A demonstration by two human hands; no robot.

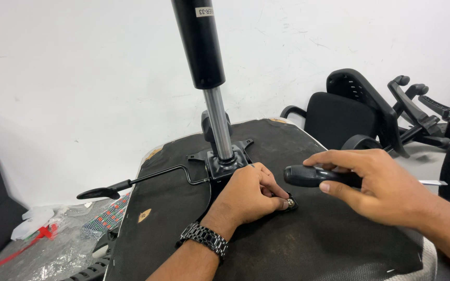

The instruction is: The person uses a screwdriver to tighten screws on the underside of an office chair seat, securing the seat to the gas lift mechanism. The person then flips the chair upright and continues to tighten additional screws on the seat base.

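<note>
So: upturned chair seat (298, 229), black underside up, gas cylinder (204, 57) standing from the mechanism plate (225, 164) at 12 o'clock, lever (131, 183) running out to 9. Left hand (248, 195) rests on the seat just right of the plate, fingertips pressed together pinching a small bolt (290, 201) with a washer against the fabric; watch (204, 238) on that wrist. Right hand (381, 182) is closed around a screwdriver (313, 176), black handle end poking out toward 9 o'clock; the blade is hidden, cannot tell the tip. Tool's long axis lies roughly level, 3 to 9. Bolt sits at about 7 o'clock from the handle end, just below it, near but apart. Left hand is already on the bolt; right is close by. Other chair parts (360, 112) at 2 o'clock, plastic wrap (42, 244) on the floor at 8.
</note>
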